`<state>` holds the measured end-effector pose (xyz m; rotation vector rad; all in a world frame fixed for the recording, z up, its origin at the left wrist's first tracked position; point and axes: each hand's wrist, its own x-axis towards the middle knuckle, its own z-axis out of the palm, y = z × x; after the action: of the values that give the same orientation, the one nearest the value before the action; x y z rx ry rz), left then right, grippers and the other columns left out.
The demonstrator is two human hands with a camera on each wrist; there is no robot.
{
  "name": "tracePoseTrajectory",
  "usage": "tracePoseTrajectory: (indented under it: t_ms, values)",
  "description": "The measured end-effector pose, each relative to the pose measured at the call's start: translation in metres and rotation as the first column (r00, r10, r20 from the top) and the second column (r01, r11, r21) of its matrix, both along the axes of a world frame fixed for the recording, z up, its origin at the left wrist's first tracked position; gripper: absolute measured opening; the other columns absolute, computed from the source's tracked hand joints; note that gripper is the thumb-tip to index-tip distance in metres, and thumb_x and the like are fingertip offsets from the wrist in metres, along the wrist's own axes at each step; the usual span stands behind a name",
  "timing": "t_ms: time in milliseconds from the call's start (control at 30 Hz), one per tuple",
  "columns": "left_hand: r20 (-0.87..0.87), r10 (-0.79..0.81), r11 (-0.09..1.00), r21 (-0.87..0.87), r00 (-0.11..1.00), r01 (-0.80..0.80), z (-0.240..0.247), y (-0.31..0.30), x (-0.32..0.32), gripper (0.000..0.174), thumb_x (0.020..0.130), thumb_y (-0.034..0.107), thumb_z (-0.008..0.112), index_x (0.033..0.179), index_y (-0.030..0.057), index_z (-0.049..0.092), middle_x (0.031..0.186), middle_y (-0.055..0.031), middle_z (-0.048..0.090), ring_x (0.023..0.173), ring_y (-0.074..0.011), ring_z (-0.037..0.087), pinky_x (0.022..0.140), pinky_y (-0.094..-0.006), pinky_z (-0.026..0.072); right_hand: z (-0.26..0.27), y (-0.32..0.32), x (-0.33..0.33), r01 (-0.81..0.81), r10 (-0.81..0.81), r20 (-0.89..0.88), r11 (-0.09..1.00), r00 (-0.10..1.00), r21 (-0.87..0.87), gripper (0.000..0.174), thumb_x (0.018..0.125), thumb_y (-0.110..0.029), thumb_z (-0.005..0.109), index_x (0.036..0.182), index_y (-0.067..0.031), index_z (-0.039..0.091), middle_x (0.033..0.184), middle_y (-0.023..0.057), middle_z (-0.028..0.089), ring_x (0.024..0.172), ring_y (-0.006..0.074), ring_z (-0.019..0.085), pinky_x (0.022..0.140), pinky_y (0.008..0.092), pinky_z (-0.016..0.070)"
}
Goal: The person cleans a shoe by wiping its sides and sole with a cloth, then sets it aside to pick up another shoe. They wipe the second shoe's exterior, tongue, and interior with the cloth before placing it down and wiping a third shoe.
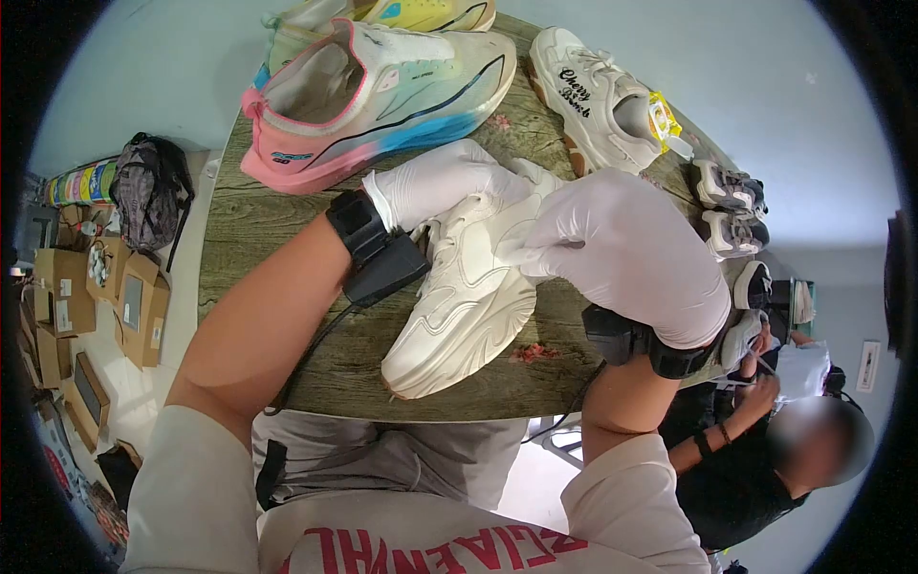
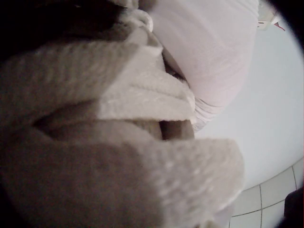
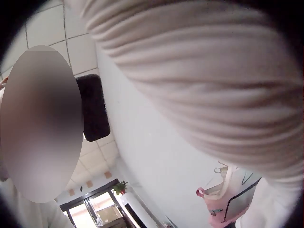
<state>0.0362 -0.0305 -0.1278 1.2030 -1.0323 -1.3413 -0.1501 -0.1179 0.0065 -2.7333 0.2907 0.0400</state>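
A white chunky sneaker is held tilted over the wooden table, its toe toward the near left edge. My left hand, in a thin white glove, grips the sneaker near its opening. My right hand, gloved as well, has its fingers curled against the sneaker's side by the ankle. Both hands partly hide the heel end. In the left wrist view the sneaker's textured fabric fills much of the picture, with a white glove behind it. Pleated glove material covers the upper right wrist view.
A large pink, white and blue running shoe stands at the table's back left. Behind the right hand is a white lettered sneaker, with small grey shoes along the right edge. Another person sits at right. Cardboard boxes lie left.
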Motion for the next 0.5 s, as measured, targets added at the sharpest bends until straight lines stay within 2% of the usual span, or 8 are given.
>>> tracePoseTrajectory:
  t_ms: [67,133,233,267,333,367,433,500]
  values:
    - [-0.086,-0.006,1.0,0.002,0.996,0.006,0.003,0.002,-0.001,0.037,0.09,0.034,0.07,0.092,-0.0018,0.078,0.077,-0.0043,0.071,0.068,-0.0101,0.06,0.065,-0.0269,0.0472,0.002,0.001,0.0,-0.012,0.012,0.01,1.0,1.0,-0.026,0.013,0.075,-0.02,0.076,0.076,-0.0075,0.072,0.079,0.0146,0.066,0.079,0.036,0.065,0.07,0.0458,0.0516]
    - [-0.084,-0.017,1.0,-0.007,0.996,0.016,0.004,0.002,0.0,0.036,0.09,0.034,0.071,0.094,-0.0018,0.078,0.079,-0.0045,0.072,0.069,-0.0104,0.06,0.066,-0.0269,0.0477,0.008,0.002,0.003,-0.065,0.066,-0.045,0.998,0.997,0.012,0.014,0.077,-0.012,0.073,0.086,-0.0026,0.076,0.084,0.0162,0.07,0.078,0.034,0.068,0.069,0.0386,0.0522]
    - [-0.068,-0.021,1.0,-0.007,0.997,0.021,0.011,0.004,0.0,0.035,0.09,0.033,0.071,0.094,-0.0013,0.078,0.08,-0.0043,0.072,0.069,-0.0103,0.061,0.067,-0.0266,0.048,0.006,0.0,0.006,-0.118,0.12,-0.057,0.992,0.991,0.044,0.013,0.075,-0.01,0.074,0.086,-0.0033,0.076,0.083,0.0168,0.07,0.078,0.0343,0.068,0.07,0.0397,0.0524]
    - [-0.055,-0.016,1.0,0.0,0.998,0.016,0.013,0.005,-0.001,0.035,0.09,0.034,0.071,0.093,-0.0008,0.078,0.079,-0.0041,0.072,0.069,-0.0098,0.06,0.067,-0.0263,0.0477,0.005,-0.001,0.007,-0.119,0.121,-0.057,0.992,0.991,0.045,0.013,0.075,-0.01,0.074,0.086,-0.0033,0.076,0.083,0.0168,0.07,0.078,0.0343,0.068,0.07,0.0397,0.0524]
    - [-0.036,-0.001,1.0,-0.015,0.999,0.0,0.006,0.002,-0.002,0.032,0.092,0.03,0.067,0.092,-0.0006,0.078,0.078,-0.0021,0.071,0.068,-0.0078,0.059,0.065,-0.0254,0.0468,0.004,-0.003,0.008,-0.174,0.186,-0.067,0.972,0.98,0.16,0.013,0.076,-0.019,0.076,0.079,-0.0059,0.076,0.08,0.0135,0.07,0.08,0.0355,0.067,0.073,0.0436,0.0528]
    - [-0.017,0.014,0.999,-0.03,1.0,-0.015,0.003,0.001,-0.002,0.03,0.094,0.026,0.063,0.091,-0.0004,0.077,0.077,-0.0002,0.071,0.067,-0.0058,0.057,0.063,-0.0245,0.0458,0.003,-0.002,0.009,-0.175,0.187,-0.067,0.972,0.98,0.16,0.013,0.076,-0.019,0.076,0.079,-0.0059,0.076,0.08,0.0135,0.07,0.08,0.0355,0.067,0.073,0.0436,0.0528]
    - [0.0,-0.007,1.0,-0.025,1.0,0.007,0.007,0.003,0.001,0.03,0.094,0.026,0.063,0.091,-0.0007,0.077,0.077,-0.0003,0.07,0.068,-0.0057,0.058,0.063,-0.0243,0.0461,0.003,0.001,0.013,-0.22,0.243,-0.059,0.941,0.968,0.258,0.013,0.078,-0.02,0.076,0.081,-0.0077,0.078,0.083,0.0117,0.072,0.081,0.0338,0.068,0.073,0.0426,0.0531]
    - [0.017,-0.023,1.0,-0.015,1.0,0.024,0.008,0.005,0.002,0.03,0.095,0.025,0.063,0.092,-0.001,0.077,0.077,-0.0004,0.07,0.069,-0.0056,0.058,0.063,-0.0242,0.0465,0.007,0.003,0.017,-0.254,0.284,-0.07,0.926,0.956,0.28,0.012,0.078,-0.02,0.076,0.082,-0.0085,0.078,0.083,0.0114,0.072,0.081,0.0335,0.068,0.073,0.0425,0.0531]
